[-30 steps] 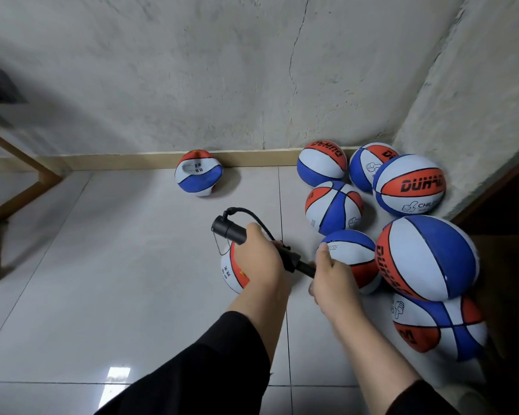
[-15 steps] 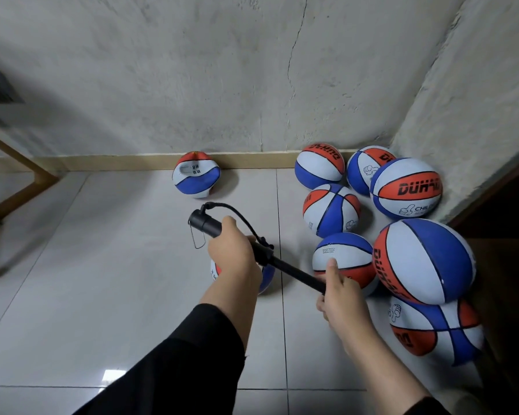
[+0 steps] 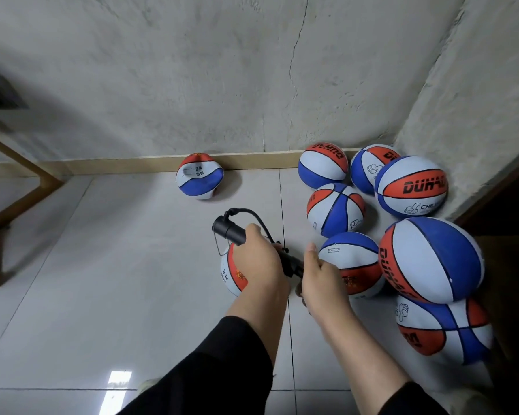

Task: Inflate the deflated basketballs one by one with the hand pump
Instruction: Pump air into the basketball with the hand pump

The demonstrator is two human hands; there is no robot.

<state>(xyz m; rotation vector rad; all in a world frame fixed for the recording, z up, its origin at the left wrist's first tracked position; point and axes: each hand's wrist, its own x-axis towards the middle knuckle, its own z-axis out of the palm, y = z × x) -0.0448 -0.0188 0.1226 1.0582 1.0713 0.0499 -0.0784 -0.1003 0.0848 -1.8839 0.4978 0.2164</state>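
My left hand (image 3: 258,262) grips the barrel of a black hand pump (image 3: 229,232), which lies slanted above a red, white and blue basketball (image 3: 232,274) on the floor. A thin black hose (image 3: 252,214) loops from the pump's far end down behind my hand toward that ball. My right hand (image 3: 319,274) grips the pump's handle end, close against the barrel. The ball is mostly hidden under my left hand.
Several red, white and blue basketballs crowd the right corner, the largest (image 3: 432,259) nearest me. A dented, deflated ball (image 3: 200,181) leans at the skirting board. Concrete walls stand behind and to the right. A wooden frame (image 3: 18,199) stands at the left. White floor tiles lie to the left.
The pump handle was drawn out half a second ago; now my right hand has pushed it back in toward the barrel, and my left hand with the barrel has shifted right.
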